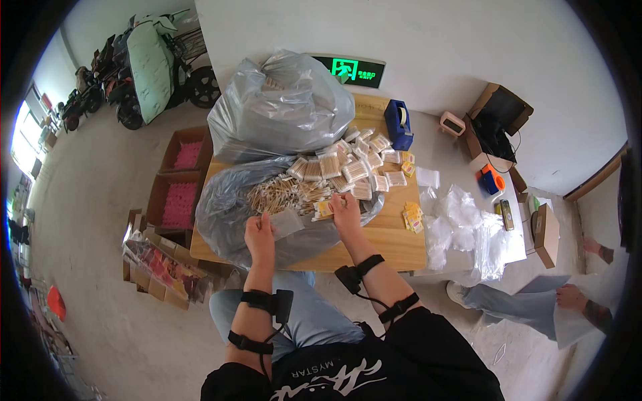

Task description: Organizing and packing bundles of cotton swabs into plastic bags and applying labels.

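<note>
Left hand (pixel 259 230): fingers closed on a small clear plastic bag (pixel 287 222), held over the near edge of the grey sheet.
Right hand (pixel 346 207): fingers pinched on a bundle of cotton swabs (pixel 324 210), just right of the bag.
Loose cotton swabs (pixel 281 194): heaped on the grey plastic sheet (pixel 221 214) at the desk's left half.
Packed swab packets (pixel 351 167): piled beyond the hands, mid-desk.
Desk (pixel 394 240): wooden, light-coloured.
Large grey bag (pixel 281 107): full, at the far edge.
Blue tape dispenser (pixel 399 123): far right corner.
Yellow slips (pixel 413 217): right of the right hand.
Empty clear bags (pixel 461 220): heaped beside the desk, right.
Cardboard boxes (pixel 179 194): on the floor, left, holding pink goods.
</note>
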Motion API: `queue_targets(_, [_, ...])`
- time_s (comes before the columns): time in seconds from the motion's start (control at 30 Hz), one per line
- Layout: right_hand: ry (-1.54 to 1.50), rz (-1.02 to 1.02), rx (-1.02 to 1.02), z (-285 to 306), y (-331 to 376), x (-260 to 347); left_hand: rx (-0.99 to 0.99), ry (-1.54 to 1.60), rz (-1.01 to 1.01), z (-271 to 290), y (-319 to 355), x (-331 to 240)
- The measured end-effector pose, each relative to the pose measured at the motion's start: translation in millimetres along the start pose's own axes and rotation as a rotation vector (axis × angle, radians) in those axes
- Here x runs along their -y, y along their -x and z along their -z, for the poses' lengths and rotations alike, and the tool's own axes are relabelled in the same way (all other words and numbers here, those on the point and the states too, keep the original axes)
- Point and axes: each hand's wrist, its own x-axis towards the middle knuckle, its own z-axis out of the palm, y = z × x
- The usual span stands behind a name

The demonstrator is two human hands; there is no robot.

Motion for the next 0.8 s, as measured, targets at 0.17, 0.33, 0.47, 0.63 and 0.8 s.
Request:
queue_targets(0.17, [0.424, -0.098, 0.077, -16, -10, -8, -0.018, -0.474, -0.207, 18, -16, 23])
queue_targets(0.33, [0.766, 0.254, 0.010, 17, -23, -39, 0.189, -0.542, -0.230, 12, -22, 53])
queue_targets(0.47, [0.934, 0.436, -0.026, 16, 10, -17, 0.200, -0.639, -0.201, 26, -16, 69])
queue_targets(0.63, [0.980, 0.417, 0.302, 38, 44, 5, 0.225, -0.653, -0.327, 34, -13, 96])
queue_targets(0.8, [1.052, 0.578, 0.563, 69, 59, 11, 0.292, -0.651, -0.252, 28, -7, 101])
